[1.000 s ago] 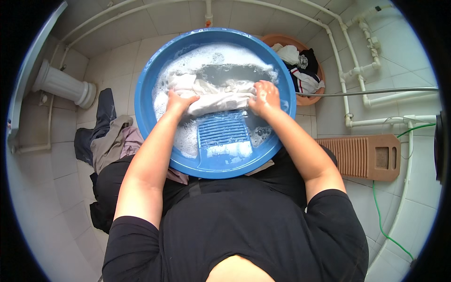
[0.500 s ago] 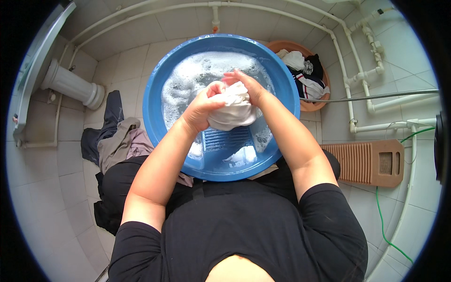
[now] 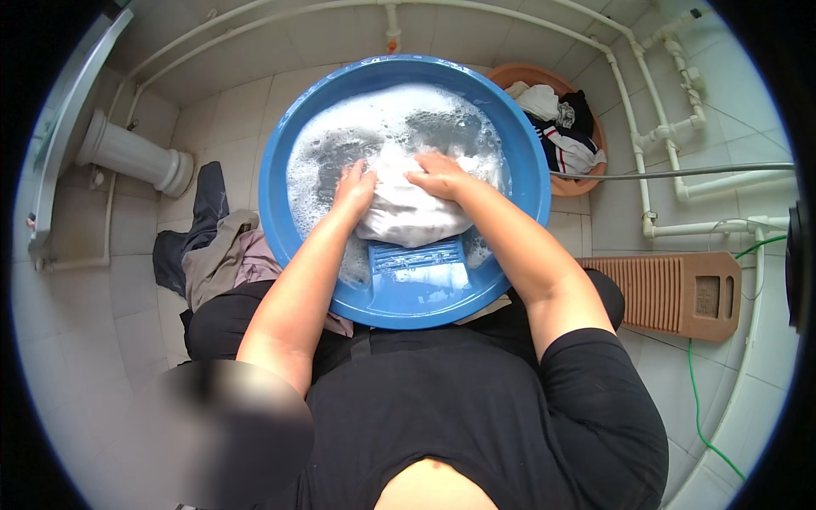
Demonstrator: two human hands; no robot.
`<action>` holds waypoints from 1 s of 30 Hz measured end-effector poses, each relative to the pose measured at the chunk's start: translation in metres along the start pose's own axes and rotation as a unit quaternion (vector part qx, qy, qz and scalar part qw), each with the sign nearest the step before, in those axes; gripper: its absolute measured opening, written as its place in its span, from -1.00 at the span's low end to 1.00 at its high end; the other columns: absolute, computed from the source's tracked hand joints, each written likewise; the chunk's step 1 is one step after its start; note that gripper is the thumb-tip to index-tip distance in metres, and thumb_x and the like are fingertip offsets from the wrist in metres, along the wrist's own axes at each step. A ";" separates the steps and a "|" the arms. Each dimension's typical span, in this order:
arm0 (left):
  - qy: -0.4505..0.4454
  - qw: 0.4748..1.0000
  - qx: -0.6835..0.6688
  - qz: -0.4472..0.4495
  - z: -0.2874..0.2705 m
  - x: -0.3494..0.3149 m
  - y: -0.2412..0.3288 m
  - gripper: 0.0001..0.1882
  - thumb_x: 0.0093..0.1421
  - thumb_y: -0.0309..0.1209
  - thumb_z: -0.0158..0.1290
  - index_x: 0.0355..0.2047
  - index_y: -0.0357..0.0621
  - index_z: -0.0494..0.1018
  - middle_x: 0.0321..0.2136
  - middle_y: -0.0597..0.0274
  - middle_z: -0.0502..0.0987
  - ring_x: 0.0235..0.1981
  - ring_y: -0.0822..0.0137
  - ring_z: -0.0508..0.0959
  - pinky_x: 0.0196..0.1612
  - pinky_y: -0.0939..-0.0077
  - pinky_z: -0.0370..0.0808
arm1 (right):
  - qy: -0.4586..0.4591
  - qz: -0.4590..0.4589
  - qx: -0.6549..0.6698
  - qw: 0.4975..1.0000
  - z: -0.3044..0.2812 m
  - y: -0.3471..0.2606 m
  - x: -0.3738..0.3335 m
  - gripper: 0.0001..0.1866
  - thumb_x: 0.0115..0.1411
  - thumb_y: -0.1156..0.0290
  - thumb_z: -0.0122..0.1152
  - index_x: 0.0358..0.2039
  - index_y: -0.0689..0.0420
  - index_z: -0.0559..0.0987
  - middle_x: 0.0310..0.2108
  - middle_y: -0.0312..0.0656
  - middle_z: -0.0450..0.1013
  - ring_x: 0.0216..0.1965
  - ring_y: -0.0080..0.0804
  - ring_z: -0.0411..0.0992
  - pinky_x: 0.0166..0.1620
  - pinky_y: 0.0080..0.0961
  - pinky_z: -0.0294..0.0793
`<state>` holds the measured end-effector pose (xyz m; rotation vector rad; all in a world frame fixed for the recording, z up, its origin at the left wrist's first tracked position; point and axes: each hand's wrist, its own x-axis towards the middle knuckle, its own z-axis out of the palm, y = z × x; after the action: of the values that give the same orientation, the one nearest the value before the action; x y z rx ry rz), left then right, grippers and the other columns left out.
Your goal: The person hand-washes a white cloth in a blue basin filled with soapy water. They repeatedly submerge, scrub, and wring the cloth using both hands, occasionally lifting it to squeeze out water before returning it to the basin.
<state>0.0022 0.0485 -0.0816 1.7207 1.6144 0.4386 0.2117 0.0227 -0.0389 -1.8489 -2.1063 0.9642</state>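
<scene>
A wet white cloth point(image 3: 412, 217) lies spread across the ribbed washboard point(image 3: 416, 257) built into the blue basin point(image 3: 276, 183), its far part down in the suds. My left hand point(image 3: 355, 189) grips the cloth along its left side, the fingertips partly lost in foam. On the right, my right hand point(image 3: 438, 176) holds the far right part of the cloth, thumb toward the middle and fingers curled over the fabric. Foamy water point(image 3: 399, 106) fills the far part of the basin around both hands.
A peach-coloured tub point(image 3: 597, 140) of black and white clothes stands behind the basin at right. A brown washboard point(image 3: 663, 293) lies on the right, near a green hose point(image 3: 699, 408). Dark and beige clothes point(image 3: 208, 255) lie on the floor at left. White pipes point(image 3: 633, 157) line the walls.
The bunched white cloth has come down and opened out over the washboard and into the suds. My hands have moved apart and lower, one to each side of it.
</scene>
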 end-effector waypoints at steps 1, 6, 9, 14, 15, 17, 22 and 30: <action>-0.028 0.993 -0.116 -0.003 -0.004 -0.007 0.013 -0.36 0.15 -0.13 -0.12 0.18 -0.17 0.07 -0.01 -0.08 0.32 0.03 0.11 0.31 0.12 0.37 0.17 | 0.005 -0.031 0.082 0.996 -0.001 0.006 -0.004 -0.43 0.00 -0.08 0.01 -0.13 0.12 0.46 -0.07 0.00 0.34 -0.01 -0.17 0.29 0.02 -0.36 0.24; -0.074 0.929 -0.361 0.039 -0.032 -0.057 0.063 -0.33 0.16 -0.15 -0.01 0.17 -0.27 0.08 -0.25 0.14 0.44 -0.18 0.39 0.41 -0.10 0.54 0.32 | 0.073 -0.117 0.227 0.964 -0.020 -0.017 -0.064 -0.67 -0.03 0.13 0.17 -0.52 0.15 0.40 -0.45 -0.19 0.28 -0.40 -0.36 0.30 -0.30 -0.49 0.30; -0.039 0.978 -0.119 0.167 -0.027 -0.084 0.059 -0.35 0.11 -0.07 -0.01 0.13 -0.16 0.18 -0.30 0.04 0.41 -0.23 0.16 0.42 -0.12 0.36 0.33 | 0.102 -0.148 0.185 0.966 -0.029 -0.038 -0.104 -0.69 -0.06 0.17 0.20 -0.56 0.13 0.36 -0.47 -0.16 0.28 -0.43 -0.27 0.30 -0.35 -0.41 0.30; 0.025 0.967 0.054 0.246 -0.010 -0.098 0.066 -0.65 0.12 -0.19 -0.09 -0.19 -0.15 0.43 -0.38 0.08 0.42 -0.30 0.02 0.41 -0.18 0.21 0.34 | 0.237 -0.182 0.029 0.954 0.008 -0.048 -0.097 -0.74 -0.05 0.18 0.13 -0.56 0.11 0.39 -0.51 -0.10 0.36 -0.42 -0.10 0.37 -0.37 -0.22 0.31; 0.017 0.969 0.052 0.243 -0.004 -0.081 0.055 -0.67 0.12 -0.18 -0.11 -0.24 -0.14 0.45 -0.37 0.09 0.43 -0.31 0.03 0.42 -0.19 0.21 0.34 | 0.153 -0.084 0.096 0.980 0.007 -0.043 -0.085 -0.73 -0.02 0.15 0.10 -0.52 0.12 0.43 -0.46 -0.09 0.40 -0.37 -0.08 0.40 -0.34 -0.22 0.33; -0.017 0.977 0.091 0.190 -0.003 -0.057 0.053 -0.67 0.14 -0.17 -0.15 -0.34 -0.12 0.49 -0.28 0.16 0.45 -0.24 0.03 0.42 -0.16 0.19 0.34 | 0.085 0.025 0.127 0.988 0.010 -0.024 -0.044 -0.62 0.06 0.06 0.00 -0.38 0.14 0.50 -0.30 -0.10 0.46 -0.22 -0.10 0.42 -0.21 -0.27 0.38; -0.026 0.986 0.134 0.101 -0.008 -0.034 0.053 -0.62 0.14 -0.06 -0.15 -0.28 -0.01 0.51 -0.09 0.07 0.37 0.05 0.06 0.25 0.04 0.13 0.20 | 0.204 -0.014 -0.023 0.979 0.014 -0.010 -0.017 -0.58 0.05 0.03 0.00 -0.34 0.16 0.50 -0.32 -0.01 0.43 -0.24 -0.07 0.39 -0.17 -0.27 0.34; 0.063 0.976 -0.046 0.203 -0.008 -0.114 0.070 -0.81 0.08 -0.28 -0.03 -0.47 -0.13 0.34 -0.31 0.06 0.41 -0.22 0.02 0.38 -0.15 0.19 0.29 | 0.183 -0.131 -0.013 0.974 -0.001 -0.065 -0.115 -0.73 -0.14 0.20 0.13 -0.56 0.14 0.37 -0.54 -0.08 0.29 -0.42 -0.07 0.33 -0.33 -0.20 0.31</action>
<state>0.0290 -0.0556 -0.0018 1.9863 1.2958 0.8208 0.1827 -0.0864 0.0308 -1.5587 -2.0664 0.4937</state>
